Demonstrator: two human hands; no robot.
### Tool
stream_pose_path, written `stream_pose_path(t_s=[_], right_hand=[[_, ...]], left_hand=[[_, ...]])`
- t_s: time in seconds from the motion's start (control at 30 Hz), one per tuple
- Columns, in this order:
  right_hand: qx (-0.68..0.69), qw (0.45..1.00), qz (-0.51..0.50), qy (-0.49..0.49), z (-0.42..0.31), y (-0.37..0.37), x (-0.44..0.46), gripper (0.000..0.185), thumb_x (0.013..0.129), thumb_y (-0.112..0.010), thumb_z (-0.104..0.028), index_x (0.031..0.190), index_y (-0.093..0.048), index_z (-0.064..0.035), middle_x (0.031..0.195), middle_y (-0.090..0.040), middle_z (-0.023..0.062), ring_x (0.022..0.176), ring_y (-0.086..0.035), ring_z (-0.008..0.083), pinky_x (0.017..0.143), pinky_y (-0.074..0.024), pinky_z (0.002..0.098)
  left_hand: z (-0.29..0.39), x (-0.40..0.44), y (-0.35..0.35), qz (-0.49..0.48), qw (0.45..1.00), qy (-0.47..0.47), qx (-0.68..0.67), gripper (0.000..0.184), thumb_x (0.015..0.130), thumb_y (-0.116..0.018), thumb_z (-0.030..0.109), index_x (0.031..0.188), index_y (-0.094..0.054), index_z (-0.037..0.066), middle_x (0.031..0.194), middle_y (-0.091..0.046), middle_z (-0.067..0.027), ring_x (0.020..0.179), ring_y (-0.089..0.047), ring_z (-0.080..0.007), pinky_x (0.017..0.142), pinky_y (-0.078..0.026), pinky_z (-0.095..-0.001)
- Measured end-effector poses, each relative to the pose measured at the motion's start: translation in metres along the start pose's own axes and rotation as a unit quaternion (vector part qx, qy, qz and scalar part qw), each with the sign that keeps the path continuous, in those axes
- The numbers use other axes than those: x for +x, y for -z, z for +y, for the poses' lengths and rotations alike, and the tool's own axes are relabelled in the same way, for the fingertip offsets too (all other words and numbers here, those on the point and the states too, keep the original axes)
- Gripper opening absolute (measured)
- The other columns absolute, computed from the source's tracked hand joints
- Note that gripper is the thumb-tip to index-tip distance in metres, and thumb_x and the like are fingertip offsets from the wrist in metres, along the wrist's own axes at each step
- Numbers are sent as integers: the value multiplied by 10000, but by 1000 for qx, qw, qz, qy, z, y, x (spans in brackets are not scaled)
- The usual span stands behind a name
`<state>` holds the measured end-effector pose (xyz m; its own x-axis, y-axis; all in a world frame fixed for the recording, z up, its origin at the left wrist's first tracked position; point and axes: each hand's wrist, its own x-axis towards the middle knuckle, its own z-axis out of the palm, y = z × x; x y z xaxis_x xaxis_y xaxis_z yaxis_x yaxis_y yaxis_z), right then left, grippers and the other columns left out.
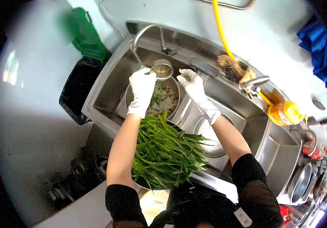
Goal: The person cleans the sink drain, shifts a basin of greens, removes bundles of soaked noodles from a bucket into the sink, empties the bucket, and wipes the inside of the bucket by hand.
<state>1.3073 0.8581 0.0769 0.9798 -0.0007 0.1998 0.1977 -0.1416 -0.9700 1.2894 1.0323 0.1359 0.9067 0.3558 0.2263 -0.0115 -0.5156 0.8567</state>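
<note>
My left hand (142, 91), in a white glove, is closed at the left rim of a small round metal strainer basket (162, 69) with a perforated wall. It seems to grip that rim. To the right, my gloved right hand (193, 86) hangs beside the basket with fingers bent and thumb apart, nothing visible in it. Below the hands, a round metal pot (179, 99) in the left sink basin contains green and pale leafy scraps (163, 99). A large heap of long green leafy vegetables (167, 152) lies close to my body, between my forearms.
A curved faucet (145, 29) rises behind the left basin. The middle basin holds a round metal pan (213, 142). A yellow hose (220, 28), an orange-yellow bottle (285, 113) and a second faucet (256, 81) line the back right. A black bin (80, 85) stands left.
</note>
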Motion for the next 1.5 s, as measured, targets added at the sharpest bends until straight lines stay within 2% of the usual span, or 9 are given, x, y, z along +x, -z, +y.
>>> stream_pose_path(t_s=[0.27, 0.63, 0.77, 1.1, 1.17, 1.27, 1.33, 1.37, 1.5], right_hand=[[-5, 996, 73, -44, -25, 137, -56, 221, 785, -647, -154, 948, -607, -10, 705, -618, 82, 606, -548, 116, 591, -458, 252], [-187, 875, 404, -188, 74, 504, -309, 192, 742, -577, -182, 838, -634, -27, 765, -630, 170, 733, -617, 310, 681, -482, 355], [-348, 747, 372, -428, 184, 600, -425, 222, 696, -542, -164, 816, -657, -16, 796, -628, 199, 788, -608, 359, 740, -483, 384], [-218, 761, 306, -529, 416, 600, -510, 167, 718, -563, -162, 708, -669, -33, 805, -644, 168, 792, -628, 326, 695, -504, 362], [-537, 708, -20, -458, 380, 602, -505, 140, 735, -562, -138, 728, -681, -64, 836, -661, 110, 774, -642, 268, 659, -507, 302], [-490, 727, -118, -466, 371, 620, -491, 206, 821, -503, -158, 837, -654, -19, 816, -654, 149, 807, -641, 248, 713, -506, 320], [132, 858, 144, -475, 327, 631, -483, 196, 829, -525, -149, 902, -628, 1, 848, -653, 137, 828, -635, 236, 731, -500, 329], [441, 765, 251, -397, 302, 635, -479, 202, 833, -537, -145, 934, -615, 12, 864, -652, 132, 838, -632, 230, 740, -497, 333], [389, 838, 161, -348, 198, 641, -438, 232, 797, -607, -88, 991, -567, 33, 905, -627, 106, 791, -601, 168, 748, -479, 312]], left_hand=[[97, -73, -78, -214, 973, -83, 0, 118, 750, -601, 80, 717, -638, -26, 564, -608, -56, 507, -569, -88, 459, -429, -224], [205, -292, -199, -470, 874, -119, 17, 395, 791, -641, 71, 1165, -540, -4, 984, -632, -103, 763, -565, -94, 715, -460, -226], [198, -355, -233, -519, 854, -38, 14, 409, 820, -586, 31, 1219, -500, 15, 1082, -607, -122, 931, -571, -120, 845, -437, -241], [160, -469, -274, -490, 861, 134, 23, 322, 830, -539, 0, 1152, -548, -12, 1052, -607, -99, 911, -578, -132, 827, -444, -244], [153, -481, -272, -460, 875, 147, 32, 322, 831, -533, 2, 1153, -548, -10, 1055, -607, -105, 903, -577, -131, 827, -442, -245], [156, -487, -268, -446, 882, 147, 34, 314, 843, -515, 8, 1155, -549, -1, 1054, -606, -120, 872, -582, -137, 815, -447, -252], [164, -489, -264, -420, 895, 150, 17, 269, 856, -501, 18, 1112, -582, 13, 981, -631, -115, 776, -596, -126, 715, -470, -236], [171, -487, -261, -418, 892, 168, 23, 251, 857, -500, 21, 1090, -594, 17, 946, -638, -108, 736, -593, -118, 674, -466, -227], [223, -482, -252, -371, 901, 221, 41, 150, 820, -591, 68, 946, -655, 17, 798, -657, -76, 621, -578, -88, 564, -449, -204]])
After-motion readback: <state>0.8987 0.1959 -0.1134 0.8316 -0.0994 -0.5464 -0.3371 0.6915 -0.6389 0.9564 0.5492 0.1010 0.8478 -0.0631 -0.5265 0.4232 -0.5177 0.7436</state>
